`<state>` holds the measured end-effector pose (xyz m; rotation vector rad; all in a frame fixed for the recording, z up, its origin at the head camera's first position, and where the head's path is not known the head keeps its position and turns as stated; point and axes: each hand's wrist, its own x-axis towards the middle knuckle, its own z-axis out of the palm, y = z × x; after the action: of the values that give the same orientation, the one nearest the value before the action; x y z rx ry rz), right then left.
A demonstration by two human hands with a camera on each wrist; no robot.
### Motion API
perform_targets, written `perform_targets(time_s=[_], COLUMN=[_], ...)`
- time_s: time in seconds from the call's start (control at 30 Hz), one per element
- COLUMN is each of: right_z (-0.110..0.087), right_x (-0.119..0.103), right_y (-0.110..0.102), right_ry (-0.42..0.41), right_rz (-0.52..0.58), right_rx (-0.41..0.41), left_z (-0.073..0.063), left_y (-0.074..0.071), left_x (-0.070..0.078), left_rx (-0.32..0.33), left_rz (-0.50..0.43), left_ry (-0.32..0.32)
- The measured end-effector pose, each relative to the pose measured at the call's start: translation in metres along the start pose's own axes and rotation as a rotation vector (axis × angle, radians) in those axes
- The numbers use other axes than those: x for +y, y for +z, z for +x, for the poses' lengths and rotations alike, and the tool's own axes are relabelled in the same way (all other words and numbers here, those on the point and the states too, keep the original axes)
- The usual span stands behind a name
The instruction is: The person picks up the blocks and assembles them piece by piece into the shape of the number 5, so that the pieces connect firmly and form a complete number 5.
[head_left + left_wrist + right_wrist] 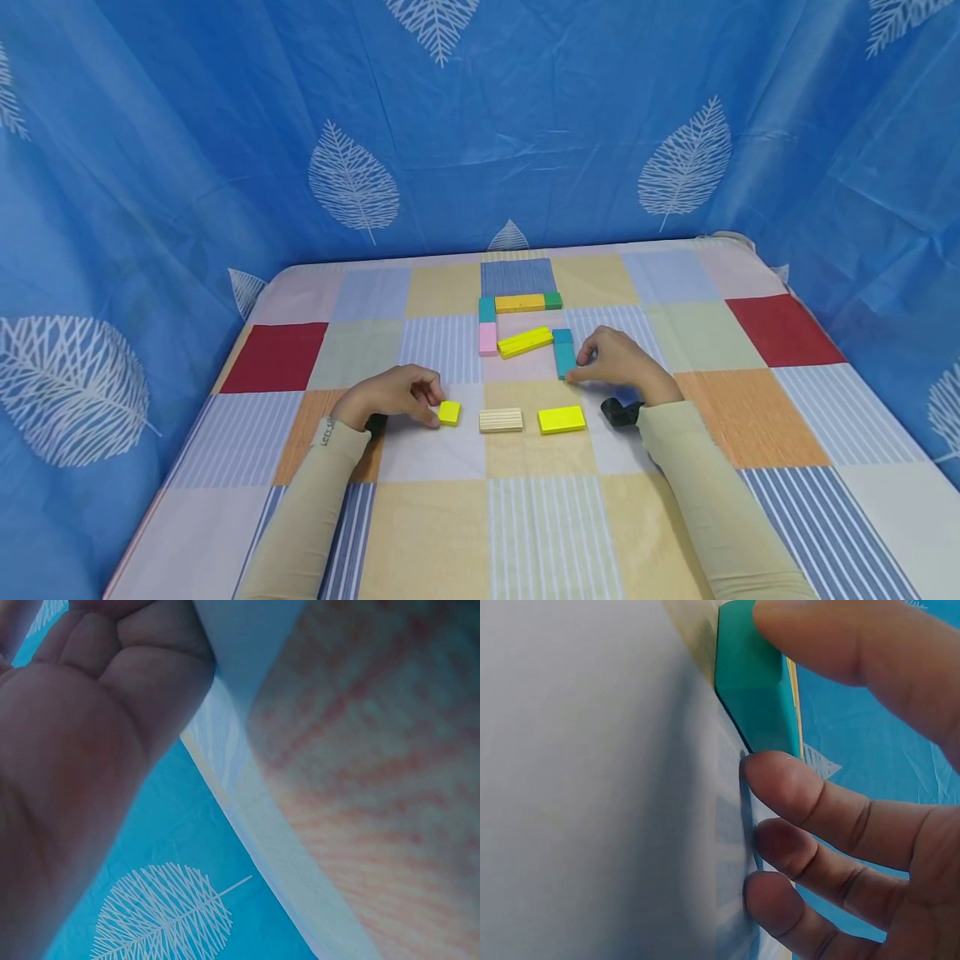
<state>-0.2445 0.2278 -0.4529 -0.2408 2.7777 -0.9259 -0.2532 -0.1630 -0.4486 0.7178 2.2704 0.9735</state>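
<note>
On the patchwork cloth, my left hand (397, 392) pinches a small yellow block (449, 413) at its left edge, thumb below and fingers above. In the left wrist view the palm (67, 735) shows, but the block is hidden. My right hand (618, 364) touches a teal block (566, 361) with straight, spread fingers. The right wrist view has the thumb (817, 634) against the block's upper part and a fingertip (780, 784) right at its lower corner. A darker teal piece (562, 336) adjoins the far end, and a tilted yellow block (525, 342) lies left of it.
Farther back, an orange block (519, 303) with a green end piece (552, 301) meets a teal piece (487, 310) and a pink block (487, 339). Nearer me lie a plain wooden block (501, 420) and a yellow block (561, 420). A blue curtain (510, 125) hangs behind.
</note>
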Motion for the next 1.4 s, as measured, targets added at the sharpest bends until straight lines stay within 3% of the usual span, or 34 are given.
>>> perform_targets(time_s=[0.17,0.47,1.1,1.4], right_z=[-0.003,-0.011,-0.032,-0.036], right_x=[0.002,0.004,0.007,0.005], right_y=[-0.002,-0.010,0.000,0.010], right_ry=[-0.002,-0.083,-0.208,-0.287], right_rz=[0.024,0.103,0.448,0.412], right_rx=[-0.018,-0.031,-0.062,-0.117], left_z=[-0.001,-0.002,-0.001,0.001], left_y=[0.001,0.002,0.000,0.001], left_x=[0.000,-0.002,0.001,-0.001], left_rx=[0.003,0.009,0.014,0.024], left_rz=[-0.005,-0.003,0.014,0.018], left_ry=[0.004,0.000,-0.024,-0.034])
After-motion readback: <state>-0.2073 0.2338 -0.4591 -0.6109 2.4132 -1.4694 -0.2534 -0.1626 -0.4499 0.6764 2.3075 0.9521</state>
